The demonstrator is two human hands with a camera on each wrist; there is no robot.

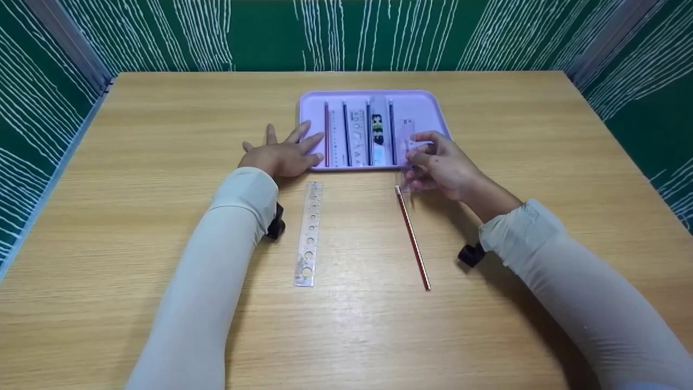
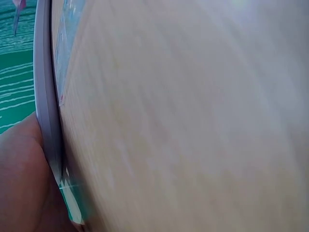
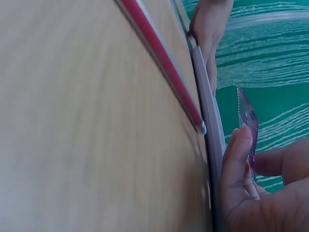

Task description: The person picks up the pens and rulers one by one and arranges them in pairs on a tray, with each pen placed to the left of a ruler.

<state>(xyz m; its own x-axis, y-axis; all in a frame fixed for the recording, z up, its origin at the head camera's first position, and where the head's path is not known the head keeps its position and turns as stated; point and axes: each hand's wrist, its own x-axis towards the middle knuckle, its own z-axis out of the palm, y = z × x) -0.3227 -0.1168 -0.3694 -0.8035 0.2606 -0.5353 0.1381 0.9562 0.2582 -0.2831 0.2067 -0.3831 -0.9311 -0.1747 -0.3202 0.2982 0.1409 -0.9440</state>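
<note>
My right hand [image 1: 441,165] pinches a clear purplish ruler [image 3: 248,121] between thumb and fingers, over the right part of the lilac tray [image 1: 433,108]. The left hand [image 1: 284,154] lies with spread fingers on the tray's left edge. Inside the tray, pencils and rulers alternate side by side: a red pencil [image 1: 326,135] at the left, a clear ruler [image 1: 337,141], a shape-stencil ruler [image 1: 357,146], a ruler with a dark picture [image 1: 378,130] and several dark pencils [image 1: 392,132]. The lower end of the held ruler is partly hidden by fingers.
On the wooden table [image 1: 357,336] before the tray lie a clear ruler with round holes [image 1: 304,260], left, and a red striped pencil [image 1: 414,241], right, its top end near my right hand. Green panels with white streaks [image 1: 265,38] stand around the table's edges.
</note>
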